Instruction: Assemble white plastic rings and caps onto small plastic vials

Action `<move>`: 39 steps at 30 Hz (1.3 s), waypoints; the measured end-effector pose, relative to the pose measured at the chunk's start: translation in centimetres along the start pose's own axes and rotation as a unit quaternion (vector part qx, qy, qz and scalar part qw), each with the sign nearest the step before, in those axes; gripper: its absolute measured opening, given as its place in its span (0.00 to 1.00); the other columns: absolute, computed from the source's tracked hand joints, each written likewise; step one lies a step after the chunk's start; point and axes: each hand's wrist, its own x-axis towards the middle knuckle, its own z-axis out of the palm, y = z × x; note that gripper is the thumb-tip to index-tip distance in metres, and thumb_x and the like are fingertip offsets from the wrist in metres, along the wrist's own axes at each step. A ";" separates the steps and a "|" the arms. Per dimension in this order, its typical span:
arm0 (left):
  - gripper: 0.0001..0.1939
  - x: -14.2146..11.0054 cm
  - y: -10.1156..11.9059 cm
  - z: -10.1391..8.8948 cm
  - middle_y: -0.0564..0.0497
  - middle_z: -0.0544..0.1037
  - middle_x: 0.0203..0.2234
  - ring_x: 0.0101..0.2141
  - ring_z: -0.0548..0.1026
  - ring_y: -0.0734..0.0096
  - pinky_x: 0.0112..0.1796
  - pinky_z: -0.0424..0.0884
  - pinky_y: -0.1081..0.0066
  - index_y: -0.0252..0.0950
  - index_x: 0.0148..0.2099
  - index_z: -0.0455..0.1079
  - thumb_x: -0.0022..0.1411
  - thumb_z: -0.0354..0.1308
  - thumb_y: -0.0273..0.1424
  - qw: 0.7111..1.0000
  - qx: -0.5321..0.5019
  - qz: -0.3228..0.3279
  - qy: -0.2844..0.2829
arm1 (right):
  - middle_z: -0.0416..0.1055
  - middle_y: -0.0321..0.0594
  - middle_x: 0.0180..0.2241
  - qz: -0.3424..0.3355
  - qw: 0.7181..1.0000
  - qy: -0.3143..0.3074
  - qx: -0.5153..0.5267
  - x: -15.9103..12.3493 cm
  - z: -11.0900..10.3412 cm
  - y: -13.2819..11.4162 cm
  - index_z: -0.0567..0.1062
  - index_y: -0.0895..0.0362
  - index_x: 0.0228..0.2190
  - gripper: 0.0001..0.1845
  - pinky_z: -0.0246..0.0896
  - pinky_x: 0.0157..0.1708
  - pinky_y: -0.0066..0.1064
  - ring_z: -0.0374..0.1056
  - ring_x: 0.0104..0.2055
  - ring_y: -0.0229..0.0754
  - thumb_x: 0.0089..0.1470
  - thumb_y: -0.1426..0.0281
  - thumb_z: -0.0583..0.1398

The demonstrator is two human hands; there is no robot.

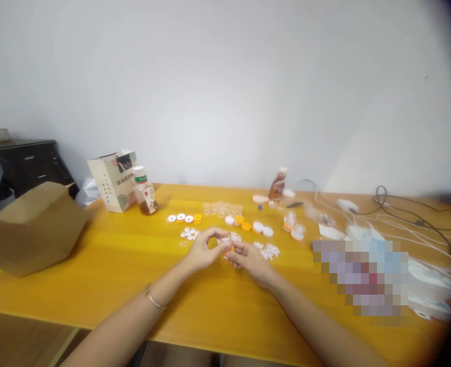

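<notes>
Holding a small clear-and-orange part (230, 248) between them, the left hand (207, 251) and right hand (251, 261) met around mid-table. Left had thumb and fingers curled narrow on it; right pinched it from the near right side. Two-sided grip probably kept it steady, since it looked too small for one hand to both brace and work. Exact finger contact: couldn't tell, blurred and partly covered.

Parts were fanned around the hands, likely for short reaches. White cut-out pieces (270, 252) lay loose just right of the right hand; small white pieces (189, 234) sat left, just beyond the left hand. Separate heaps presumably kept the kinds from mixing.

Farther out, white and orange discs (197, 218) ran in a row at left, caps (246, 226) in a looser line at right. Clear cups (221, 209) stood grouped beyond, probably so they could be picked off singly. More clear-and-orange pieces (297, 233) sat apart on the right, maybe to stay out of the heaps.

Bulky stuff was at the edges: carton (112, 186) and labelled bottle (146, 198) far left, brown bottle (276, 187) far side, cables (401, 208) far right. Seemingly that left the near table (103, 288) free for forearms.
</notes>
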 end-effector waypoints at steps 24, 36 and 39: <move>0.17 0.9 0.9 -0.8 0.45 0.75 0.37 0.38 0.72 0.65 0.42 0.67 0.66 0.33 0.44 0.69 0.51 0.58 0.33 0.985 -0.135 -0.067 -0.078 | 0.62 0.32 0.18 0.033 0.988 -0.032 0.147 -0.2 -0.5 -0.2 0.69 0.60 0.24 0.14 0.46 0.21 0.22 0.54 0.18 0.28 0.45 0.60 0.60; 0.07 0.0 0.6 0.4 0.48 0.73 0.29 0.32 0.71 0.69 0.37 0.67 0.69 0.34 0.34 0.71 0.50 0.58 0.29 0.998 0.014 0.014 0.061 | 0.62 0.31 0.17 -0.008 0.998 0.061 -0.011 0.1 0.3 0.1 0.71 0.59 0.28 0.18 0.49 0.20 0.24 0.55 0.19 0.31 0.41 0.57 0.60; 0.04 -0.1 0.4 1.0 0.51 0.71 0.26 0.31 0.69 0.71 0.36 0.66 0.70 0.34 0.29 0.68 0.48 0.58 0.28 0.993 0.055 0.016 0.101 | 0.62 0.31 0.18 -0.005 0.995 0.094 -0.032 0.2 0.6 0.2 0.71 0.57 0.31 0.20 0.50 0.20 0.25 0.56 0.19 0.32 0.39 0.56 0.61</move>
